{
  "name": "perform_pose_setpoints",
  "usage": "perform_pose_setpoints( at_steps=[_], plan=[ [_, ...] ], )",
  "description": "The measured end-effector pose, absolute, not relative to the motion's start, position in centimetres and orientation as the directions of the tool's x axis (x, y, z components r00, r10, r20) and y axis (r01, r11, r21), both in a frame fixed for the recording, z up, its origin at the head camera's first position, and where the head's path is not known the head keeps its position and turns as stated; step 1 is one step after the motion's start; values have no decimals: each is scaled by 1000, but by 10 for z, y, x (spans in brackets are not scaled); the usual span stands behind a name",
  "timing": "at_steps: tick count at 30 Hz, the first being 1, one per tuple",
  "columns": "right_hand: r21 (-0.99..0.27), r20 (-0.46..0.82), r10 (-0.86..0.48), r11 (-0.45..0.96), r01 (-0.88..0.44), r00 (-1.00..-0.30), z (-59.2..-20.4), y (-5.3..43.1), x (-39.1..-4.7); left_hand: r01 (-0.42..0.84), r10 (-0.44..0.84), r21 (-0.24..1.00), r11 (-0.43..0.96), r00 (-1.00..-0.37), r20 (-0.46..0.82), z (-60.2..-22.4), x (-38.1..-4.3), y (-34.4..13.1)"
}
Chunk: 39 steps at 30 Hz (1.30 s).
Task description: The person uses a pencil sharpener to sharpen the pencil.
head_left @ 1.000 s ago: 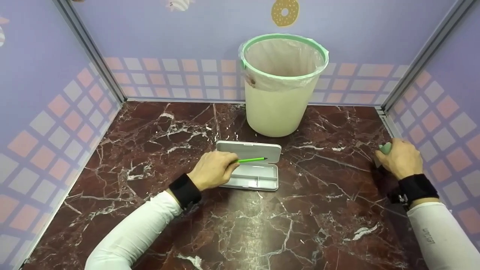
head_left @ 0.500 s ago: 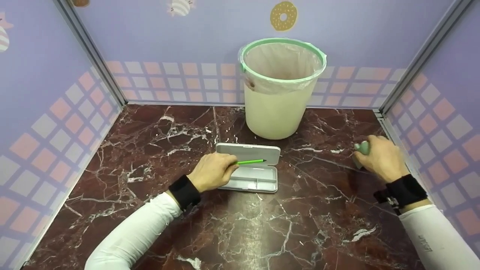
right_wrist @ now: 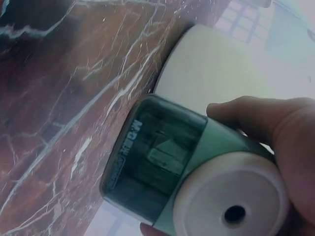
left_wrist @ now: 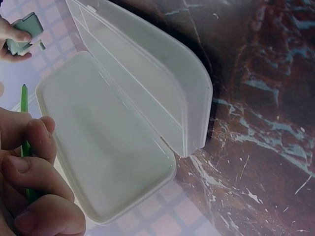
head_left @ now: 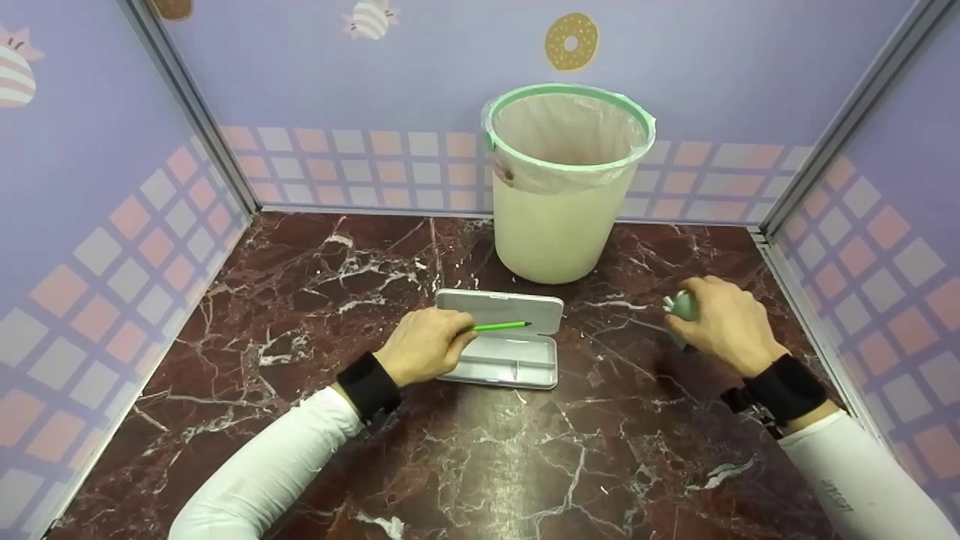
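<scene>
My left hand [head_left: 424, 341] pinches a bright green pencil [head_left: 501, 326], its dark tip pointing right, above an open white pencil case [head_left: 553, 379]. In the left wrist view the curled fingers hold the pencil [left_wrist: 24, 101] beside the case's lid [left_wrist: 106, 140]; the compartments I can see in the case hold nothing. On the right, my right hand [head_left: 727, 322] grips a green pencil sharpener [head_left: 682, 307] over the table. Up close in the right wrist view, the sharpener [right_wrist: 157, 157] has a dark see-through shavings drawer and a pale round part with a hole.
A pale bin [head_left: 555, 225] with a green rim and a plastic liner stands behind the pencil case, near the back wall. Patterned panels [head_left: 352, 90] enclose the dark red marbled table [head_left: 360, 465] at the back and both sides.
My right hand has brought the sharpener leftward from the right edge of the table. The left hand and the pencil stay over the case. The head view has tilted up slightly.
</scene>
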State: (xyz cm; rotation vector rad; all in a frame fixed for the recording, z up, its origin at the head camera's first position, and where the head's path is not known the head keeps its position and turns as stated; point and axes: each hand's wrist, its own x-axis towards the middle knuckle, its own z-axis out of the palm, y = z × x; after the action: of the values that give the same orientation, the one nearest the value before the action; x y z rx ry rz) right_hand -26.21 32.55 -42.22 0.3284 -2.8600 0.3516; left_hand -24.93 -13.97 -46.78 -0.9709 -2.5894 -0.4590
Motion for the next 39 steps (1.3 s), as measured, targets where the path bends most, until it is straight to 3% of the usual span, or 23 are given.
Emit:
perform_pose_setpoints(
  at_steps=[7,17,39],
  plan=[
    [-211,250,-229,935,-284,-941,-427,318,-266,681,569,183,709,-705,423,-467,-250,-139],
    [-163,309,-382,881,-445,-871,-436,309,-267,672,561,176,719,-711,424,-468,-250,-139],
    [-160,271,-479,833,-530,-835,-465,266,-267,668,583,208,715,-733,351,-475,-248,-134]
  ],
)
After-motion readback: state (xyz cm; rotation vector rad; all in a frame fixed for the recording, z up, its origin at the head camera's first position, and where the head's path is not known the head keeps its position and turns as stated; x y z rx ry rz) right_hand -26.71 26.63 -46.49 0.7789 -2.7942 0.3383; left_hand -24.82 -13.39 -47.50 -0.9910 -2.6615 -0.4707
